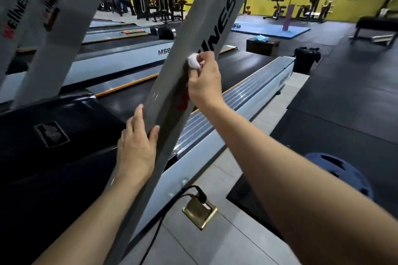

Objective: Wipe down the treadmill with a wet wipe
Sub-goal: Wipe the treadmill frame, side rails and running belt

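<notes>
Yellow gym walls and dark rubber flooring are framing a row of treadmills, and the nearest treadmill (226,103) is filling the middle of the view, its grey slanted upright post (200,34) running from lower left to upper right. The right hand (204,84) is pinching a bunched white wet wipe (193,61) between thumb and fingertips, pressing it against the post's face just beside the black lettering. Below and to the left of that hand, the left hand (136,146) is lying flat on the same post with fingers spread along it and thumb hooked round the near edge, gripping nothing else. Under the right forearm, a black cable (189,191) is running into a brass floor socket (199,211) on the pale tiles. Beyond the right hand, well apart, a black bin (305,59) is standing at the treadmill's far end.
</notes>
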A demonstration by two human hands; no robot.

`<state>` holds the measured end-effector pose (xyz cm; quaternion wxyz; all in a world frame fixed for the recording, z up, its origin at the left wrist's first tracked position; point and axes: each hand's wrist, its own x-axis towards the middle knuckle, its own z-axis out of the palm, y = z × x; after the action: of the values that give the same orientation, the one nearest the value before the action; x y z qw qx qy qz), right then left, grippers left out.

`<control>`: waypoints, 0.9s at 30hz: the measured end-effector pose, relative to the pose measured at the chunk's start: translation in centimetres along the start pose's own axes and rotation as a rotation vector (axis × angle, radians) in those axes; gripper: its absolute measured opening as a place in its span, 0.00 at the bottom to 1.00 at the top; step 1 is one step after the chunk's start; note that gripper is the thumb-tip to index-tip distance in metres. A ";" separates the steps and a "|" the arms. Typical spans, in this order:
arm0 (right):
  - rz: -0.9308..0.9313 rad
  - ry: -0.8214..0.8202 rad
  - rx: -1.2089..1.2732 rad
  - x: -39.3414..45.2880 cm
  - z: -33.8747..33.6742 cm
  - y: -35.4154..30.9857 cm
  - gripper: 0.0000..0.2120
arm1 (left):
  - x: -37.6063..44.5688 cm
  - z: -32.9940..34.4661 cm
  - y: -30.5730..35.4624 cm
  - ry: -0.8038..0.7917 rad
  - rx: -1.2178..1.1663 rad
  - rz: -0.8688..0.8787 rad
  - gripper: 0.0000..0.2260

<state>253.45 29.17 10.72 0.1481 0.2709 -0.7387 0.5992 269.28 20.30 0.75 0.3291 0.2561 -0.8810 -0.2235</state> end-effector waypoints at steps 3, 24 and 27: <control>-0.029 -0.085 -0.074 -0.1 -0.8 0.4 0.08 | -0.2 -0.3 0.1 0.000 -0.014 0.013 0.29; -0.319 -0.101 0.287 9.5 -3.7 5.8 0.12 | -0.1 0.5 5.0 0.154 0.040 -0.180 0.33; -0.373 -0.250 0.387 11.3 -5.3 7.8 0.08 | 0.8 2.2 6.9 0.264 0.110 -0.224 0.32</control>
<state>239.22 32.88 11.81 0.1090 0.4970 -0.5605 0.6534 265.11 25.65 3.51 0.4004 0.3971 -0.8071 -0.1746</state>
